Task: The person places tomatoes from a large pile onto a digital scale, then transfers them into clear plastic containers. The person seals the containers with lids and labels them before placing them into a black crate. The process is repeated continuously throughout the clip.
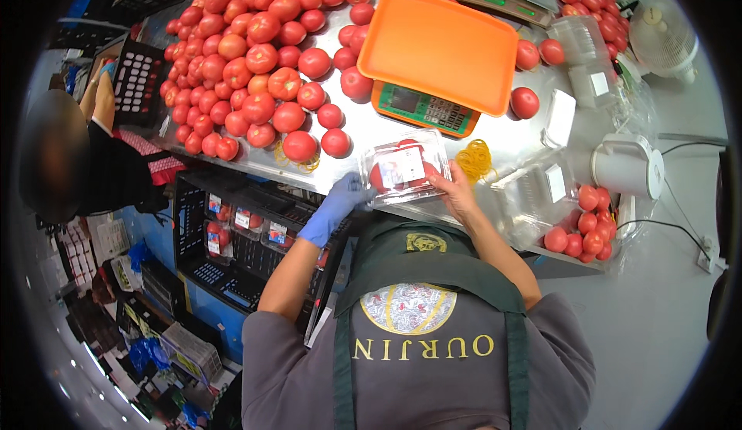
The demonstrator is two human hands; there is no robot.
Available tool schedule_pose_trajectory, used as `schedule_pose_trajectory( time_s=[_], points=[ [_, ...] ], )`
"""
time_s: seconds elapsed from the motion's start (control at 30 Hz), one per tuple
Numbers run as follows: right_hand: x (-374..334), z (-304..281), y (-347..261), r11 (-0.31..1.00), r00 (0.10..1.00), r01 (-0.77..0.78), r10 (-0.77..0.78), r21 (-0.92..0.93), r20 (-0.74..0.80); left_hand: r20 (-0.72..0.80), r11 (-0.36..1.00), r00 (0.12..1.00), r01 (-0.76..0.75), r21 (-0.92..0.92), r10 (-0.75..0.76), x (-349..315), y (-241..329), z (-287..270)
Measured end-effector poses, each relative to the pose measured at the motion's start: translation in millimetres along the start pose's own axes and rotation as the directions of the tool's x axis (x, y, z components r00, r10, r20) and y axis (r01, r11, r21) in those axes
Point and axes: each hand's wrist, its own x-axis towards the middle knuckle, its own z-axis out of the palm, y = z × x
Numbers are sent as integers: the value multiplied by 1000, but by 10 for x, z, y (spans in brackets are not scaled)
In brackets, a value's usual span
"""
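A clear plastic clamshell box of red tomatoes, with a white label on its lid, is held at the front edge of the metal table. My left hand, in a blue glove, grips its left side. My bare right hand pinches the right side, thumb over the lid. Just beyond the box stands a green and orange scale with an orange tray on top. Yellow rubber bands lie beside my right hand.
Loose tomatoes cover the table's left. At right are empty clear boxes, bagged tomatoes and a white jug-shaped appliance. A black crate with packed tomato boxes sits below my left arm. Another person stands at far left.
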Motion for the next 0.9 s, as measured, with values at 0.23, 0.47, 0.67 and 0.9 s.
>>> schedule_pose_trajectory(
  time_s=[0.23,0.47,0.67,0.9],
  points=[
    [-216,239,-587,968,898,141,-38,-206,438,227,894,948,-290,342,221,-375,1062,-244],
    [201,-200,-356,-93,815,391,-428,-916,392,433,928,894,252,-275,-114,-363,400,-159],
    [496,-663,-132,-372,869,254,-317,-893,379,306,821,940,50,-568,154,-239,282,-271],
    [342,-45,-639,503,981,193,-106,-843,162,275,531,924,97,-842,266,-144,290,180]
  ],
)
